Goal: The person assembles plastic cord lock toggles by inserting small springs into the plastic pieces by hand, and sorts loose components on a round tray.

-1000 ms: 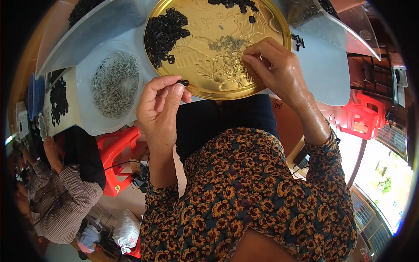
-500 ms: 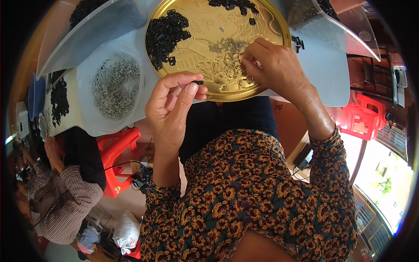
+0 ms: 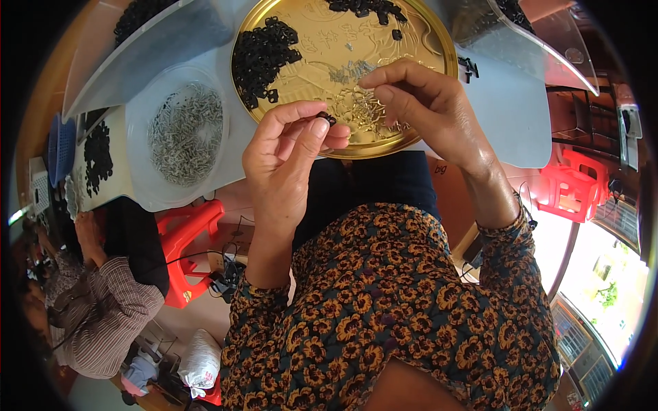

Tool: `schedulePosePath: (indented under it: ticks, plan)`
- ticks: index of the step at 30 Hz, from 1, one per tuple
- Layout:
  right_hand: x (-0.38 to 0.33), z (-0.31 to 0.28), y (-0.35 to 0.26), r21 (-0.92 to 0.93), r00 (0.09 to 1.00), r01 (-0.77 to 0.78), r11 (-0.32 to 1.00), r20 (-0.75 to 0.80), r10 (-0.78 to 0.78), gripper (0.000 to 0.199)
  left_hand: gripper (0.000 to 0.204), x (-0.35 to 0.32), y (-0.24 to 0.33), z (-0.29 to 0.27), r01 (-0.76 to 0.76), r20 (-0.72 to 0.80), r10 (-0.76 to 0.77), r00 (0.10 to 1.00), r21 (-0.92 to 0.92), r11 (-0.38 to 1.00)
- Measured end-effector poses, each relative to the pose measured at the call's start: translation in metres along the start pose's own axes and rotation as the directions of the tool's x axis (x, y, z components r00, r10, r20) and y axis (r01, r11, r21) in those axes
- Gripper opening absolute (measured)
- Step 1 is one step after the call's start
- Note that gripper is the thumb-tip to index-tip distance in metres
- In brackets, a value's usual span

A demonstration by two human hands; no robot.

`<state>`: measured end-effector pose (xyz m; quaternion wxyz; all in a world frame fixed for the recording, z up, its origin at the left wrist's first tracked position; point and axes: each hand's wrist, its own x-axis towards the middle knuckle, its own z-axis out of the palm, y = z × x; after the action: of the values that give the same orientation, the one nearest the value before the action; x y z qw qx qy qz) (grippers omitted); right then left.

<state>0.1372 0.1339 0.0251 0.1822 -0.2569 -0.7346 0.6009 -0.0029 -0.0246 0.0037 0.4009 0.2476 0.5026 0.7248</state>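
Note:
My left hand (image 3: 284, 154) is over the near rim of a round gold tray (image 3: 301, 96), pinching a small black plastic part (image 3: 327, 118) between thumb and fingers. To its right, above the tray, my right hand (image 3: 435, 113) has its thumb and forefinger close together in a pinch; whatever is between the tips is too small to make out. Below the right fingers lie loose small brass-coloured pieces (image 3: 363, 109), with small silver-grey pieces (image 3: 349, 71) just beyond. A heap of black plastic parts (image 3: 264, 58) covers the tray's left side, and more black parts (image 3: 367, 8) lie at its far edge.
Left of the tray stands a clear tub (image 3: 223, 147) of silver metal pieces (image 3: 185, 133). Clear bins (image 3: 154, 58) flank the table at far left and far right. A red stool (image 3: 185, 260) is below the table's left side; a co-worker's striped sleeve (image 3: 127, 291) shows beyond it.
My left hand has moved right with the black part, toward the other hand. My right hand has lifted off the brass-coloured pieces and turned, its fingertips now pointing left.

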Motion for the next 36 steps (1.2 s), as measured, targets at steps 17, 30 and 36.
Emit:
schedulePosePath:
  ticks: [17,30,36]
  plan:
    - [-0.001,0.031,0.005,0.53,0.999,-0.024,0.848,0.035,0.006,0.024,0.02,0.002,0.003,0.002,-0.065,0.026,0.064,0.998,0.016,0.998]
    - [-0.004,0.041,0.006,0.455,0.999,0.009,0.89,-0.039,0.01,0.025,0.02,0.003,-0.001,0.005,-0.115,0.03,0.114,0.993,0.03,0.993]
    - [-0.005,0.038,0.005,0.447,1.0,0.018,0.894,-0.015,-0.012,0.025,0.021,0.002,0.0,0.004,-0.092,0.03,0.091,0.995,0.044,0.995]
